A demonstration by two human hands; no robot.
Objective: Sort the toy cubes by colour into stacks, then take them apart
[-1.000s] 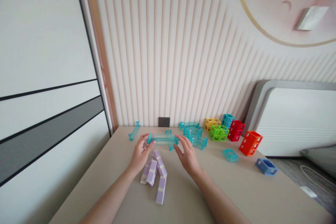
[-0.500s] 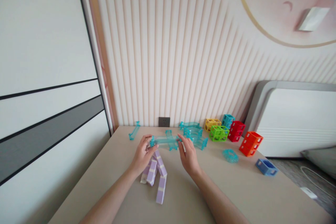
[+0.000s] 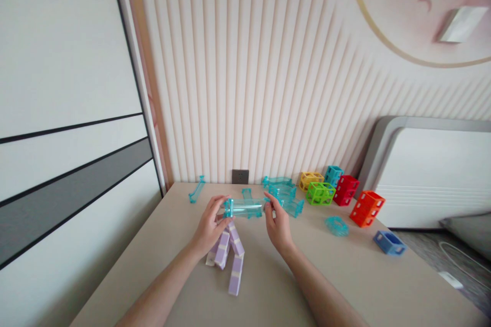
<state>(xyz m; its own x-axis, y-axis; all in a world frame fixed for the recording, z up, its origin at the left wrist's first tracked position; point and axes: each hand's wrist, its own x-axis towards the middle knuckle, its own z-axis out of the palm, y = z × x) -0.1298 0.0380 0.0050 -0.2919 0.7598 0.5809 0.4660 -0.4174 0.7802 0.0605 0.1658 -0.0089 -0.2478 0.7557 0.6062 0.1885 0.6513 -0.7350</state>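
Both my hands hold one clear teal track piece [image 3: 245,208] level above the beige table [image 3: 345,276]. My left hand [image 3: 209,227] pinches its left end and my right hand [image 3: 279,224] pinches its right end. Just below the piece lie several pale purple blocks [image 3: 229,253] in a loose cluster, partly under my left hand. More clear teal track pieces [image 3: 286,196] are piled just beyond my right hand.
A single teal track piece [image 3: 196,189] lies at the back left by the wall. Yellow, green, teal, red and orange cage blocks [image 3: 337,191] stand at the back right. A teal ring piece [image 3: 337,226] and a blue cage block [image 3: 389,243] lie to the right.
My hands have drawn closer together on the teal track piece, which has lifted slightly off the table. The view has shifted a little.
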